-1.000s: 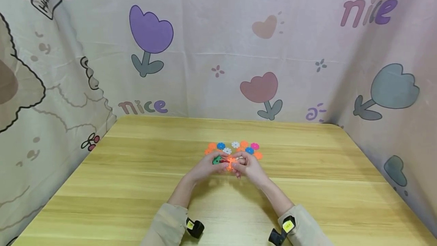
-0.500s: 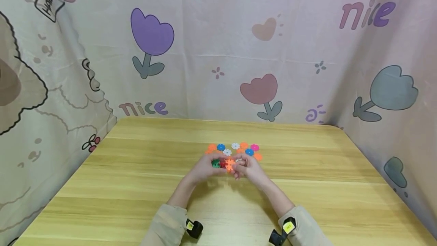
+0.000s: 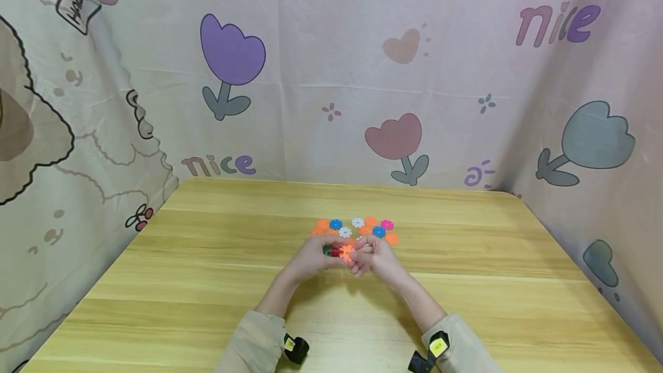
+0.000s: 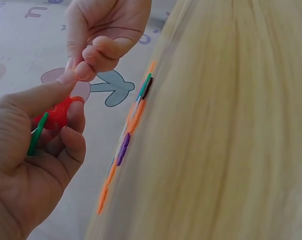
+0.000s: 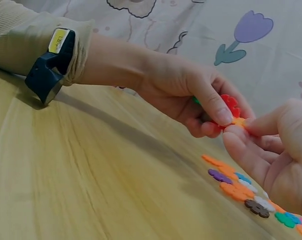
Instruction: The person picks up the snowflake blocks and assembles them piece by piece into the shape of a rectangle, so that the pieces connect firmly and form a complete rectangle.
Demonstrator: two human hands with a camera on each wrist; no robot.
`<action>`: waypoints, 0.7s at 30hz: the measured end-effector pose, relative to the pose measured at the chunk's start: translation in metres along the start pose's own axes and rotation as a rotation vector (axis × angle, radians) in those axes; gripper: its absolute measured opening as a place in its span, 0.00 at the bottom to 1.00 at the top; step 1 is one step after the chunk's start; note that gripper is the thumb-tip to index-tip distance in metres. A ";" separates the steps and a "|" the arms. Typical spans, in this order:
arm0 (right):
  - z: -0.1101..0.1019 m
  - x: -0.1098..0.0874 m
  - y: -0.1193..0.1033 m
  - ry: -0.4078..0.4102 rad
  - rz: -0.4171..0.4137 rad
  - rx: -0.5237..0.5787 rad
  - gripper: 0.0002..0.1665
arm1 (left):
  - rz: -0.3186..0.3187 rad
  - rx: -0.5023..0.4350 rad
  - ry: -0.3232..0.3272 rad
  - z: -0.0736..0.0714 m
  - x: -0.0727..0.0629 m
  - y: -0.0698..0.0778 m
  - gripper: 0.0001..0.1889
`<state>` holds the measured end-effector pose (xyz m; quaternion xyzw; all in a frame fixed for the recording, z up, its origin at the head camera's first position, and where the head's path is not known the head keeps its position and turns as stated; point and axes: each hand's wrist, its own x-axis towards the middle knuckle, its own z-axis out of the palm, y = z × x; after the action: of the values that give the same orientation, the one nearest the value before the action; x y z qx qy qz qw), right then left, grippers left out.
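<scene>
My left hand (image 3: 309,257) holds a joined set of flower-shaped plastic discs: a green disc (image 4: 38,132), a red disc (image 4: 58,115) and an orange disc (image 3: 346,254). In the right wrist view, the left thumb lies against the orange disc, with the red one behind it. My right hand (image 3: 382,259) pinches the opposite edge of the orange disc between thumb and fingers. Both hands are raised above the table, fingertips close together. Fingers hide how the discs are slotted into each other.
Behind the hands, loose flower discs lie flat on the wooden table (image 3: 207,281): several orange, a blue disc (image 3: 335,224), a pink disc (image 3: 387,225), a purple disc (image 5: 220,175) and a brown disc (image 5: 256,208). A patterned curtain (image 3: 321,33) hangs behind the table.
The orange disc between the hands has shifted slightly left and down, and the right fingers have moved with it. The green disc is more covered by the left hand. Loose discs stay put.
</scene>
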<state>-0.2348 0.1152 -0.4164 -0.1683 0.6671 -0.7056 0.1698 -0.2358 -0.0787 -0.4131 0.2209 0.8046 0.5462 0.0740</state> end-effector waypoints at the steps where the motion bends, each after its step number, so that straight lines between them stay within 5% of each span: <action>1: 0.000 0.000 -0.001 -0.003 0.006 0.000 0.11 | 0.002 0.005 -0.001 -0.001 0.000 0.000 0.22; 9: -0.018 0.005 -0.002 0.059 0.027 -0.042 0.19 | 0.006 0.064 0.015 -0.009 -0.018 0.038 0.19; 21: -0.075 0.003 0.003 0.434 0.044 -0.247 0.21 | 0.014 0.054 -0.016 -0.011 -0.021 0.036 0.20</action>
<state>-0.2725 0.1795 -0.4233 -0.0175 0.7727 -0.6344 0.0160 -0.2115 -0.0858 -0.3786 0.2326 0.8170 0.5229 0.0706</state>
